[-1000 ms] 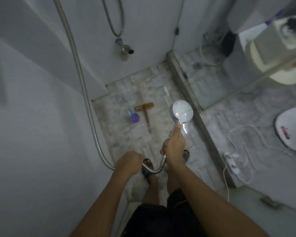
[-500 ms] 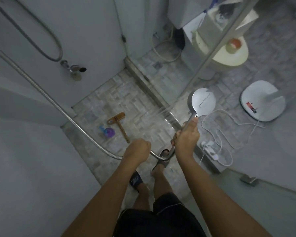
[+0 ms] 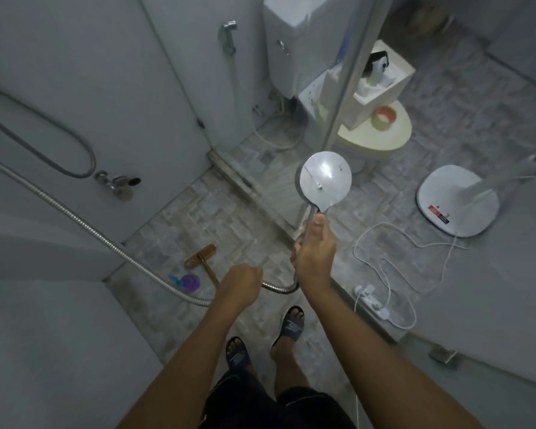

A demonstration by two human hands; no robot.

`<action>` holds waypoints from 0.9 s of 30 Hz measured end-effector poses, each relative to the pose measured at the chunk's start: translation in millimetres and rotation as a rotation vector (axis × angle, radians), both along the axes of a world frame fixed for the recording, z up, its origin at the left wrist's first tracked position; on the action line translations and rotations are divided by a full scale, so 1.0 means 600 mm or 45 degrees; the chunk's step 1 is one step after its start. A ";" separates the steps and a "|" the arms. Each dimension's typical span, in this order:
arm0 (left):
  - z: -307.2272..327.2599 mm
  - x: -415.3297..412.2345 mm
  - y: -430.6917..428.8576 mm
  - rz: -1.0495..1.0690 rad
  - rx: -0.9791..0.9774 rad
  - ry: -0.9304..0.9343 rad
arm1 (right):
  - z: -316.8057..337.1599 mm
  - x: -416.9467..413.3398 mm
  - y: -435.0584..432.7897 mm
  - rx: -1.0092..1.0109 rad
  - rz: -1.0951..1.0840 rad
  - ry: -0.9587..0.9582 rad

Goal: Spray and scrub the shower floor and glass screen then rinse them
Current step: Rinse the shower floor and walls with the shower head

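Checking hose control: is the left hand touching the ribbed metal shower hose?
Touching. Head view: left hand grips the ribbed metal shower hose, which emerges on both sides.

One round chrome shower head [image 3: 325, 181] above the grip. One ribbed metal hose [image 3: 115, 246] trailing left. Left of the grip: one wooden-handled brush [image 3: 200, 258], one purple bottle [image 3: 188, 281]. Below it: two dark sandals [image 3: 237, 357]. Right: one white power strip [image 3: 370, 300], one white fan base [image 3: 455, 202].

One wide head-worn view looks steeply down from standing height onto the shower floor [image 3: 198, 218], arms [image 3: 180, 366] entering from the bottom edge, toilet [image 3: 381, 140] beyond.
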State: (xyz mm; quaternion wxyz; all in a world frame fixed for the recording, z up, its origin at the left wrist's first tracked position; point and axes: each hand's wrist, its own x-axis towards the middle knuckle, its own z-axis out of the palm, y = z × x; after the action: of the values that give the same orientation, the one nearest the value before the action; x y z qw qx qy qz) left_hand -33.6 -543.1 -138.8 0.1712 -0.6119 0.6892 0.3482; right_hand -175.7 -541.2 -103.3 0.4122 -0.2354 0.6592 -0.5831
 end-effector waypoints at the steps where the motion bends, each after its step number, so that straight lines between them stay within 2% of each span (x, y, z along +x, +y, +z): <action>1: 0.004 -0.002 -0.008 -0.012 0.007 -0.025 | 0.003 -0.002 -0.006 -0.009 0.001 0.013; 6: 0.017 0.002 -0.041 -0.061 -0.029 -0.074 | 0.019 0.003 -0.035 -0.051 0.010 0.013; 9: 0.021 0.019 -0.048 0.065 -0.063 -0.028 | 0.028 0.015 -0.060 -0.066 0.007 -0.029; 14: 0.045 0.065 -0.086 0.051 -0.177 -0.046 | 0.049 0.061 -0.134 -0.129 0.083 -0.062; 16: 0.049 0.087 -0.105 0.180 -0.186 -0.024 | 0.058 0.086 -0.162 -0.144 0.138 -0.054; 23: 0.046 0.155 -0.180 0.323 -0.084 0.012 | 0.059 0.160 -0.261 -0.113 0.228 0.024; 27: 0.050 0.180 -0.242 0.507 -0.006 0.049 | 0.061 0.192 -0.325 -0.086 0.205 0.032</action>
State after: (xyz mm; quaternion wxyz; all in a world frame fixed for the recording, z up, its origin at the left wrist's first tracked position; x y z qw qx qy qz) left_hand 74.3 -688.5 -108.8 0.0844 -0.7298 0.5585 0.3851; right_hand -60.7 -736.0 -66.8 0.4413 -0.3088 0.6234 -0.5668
